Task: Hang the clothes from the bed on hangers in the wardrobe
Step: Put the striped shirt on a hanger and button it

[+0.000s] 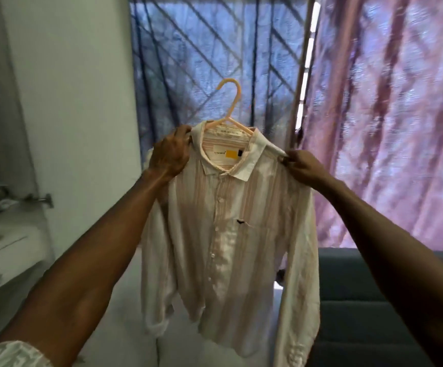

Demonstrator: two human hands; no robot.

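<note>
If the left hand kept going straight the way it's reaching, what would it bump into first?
Probably the blue curtain. The left hand grips the shirt by its shoulder and reaches toward the window. Nothing else shows between them, though how far back the curtain hangs is hard to judge.

Both bare forearms reach forward and upward, converging toward the middle of the view. The left hand (169, 154) is raised with its back to the camera, fingers curled and gripping the shirt (228, 221) at the collar's left side. The right hand (301, 165) sits slightly lower, fingertips pinching the shirt's right shoulder.
</note>
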